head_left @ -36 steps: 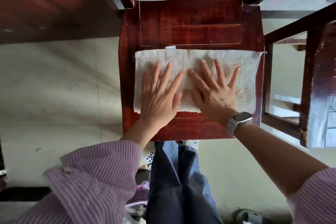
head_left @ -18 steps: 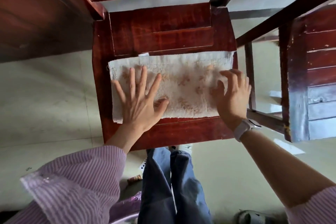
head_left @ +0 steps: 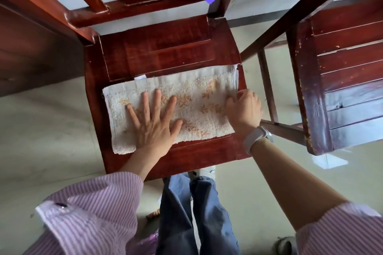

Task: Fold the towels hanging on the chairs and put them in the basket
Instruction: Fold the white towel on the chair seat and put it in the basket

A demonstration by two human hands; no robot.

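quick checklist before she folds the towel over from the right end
1. Left hand presses flat on the towel, pinning it: ok
2. Right hand curls round the towel's right end: ok
3. Towel lies flat on the chair seat, inside its edges: ok
4. Left hand covers the left half, in the fold's landing spot: not ok
5. Label sticks out at the far edge: not ok
6. Basket in reach: cannot tell, not in view
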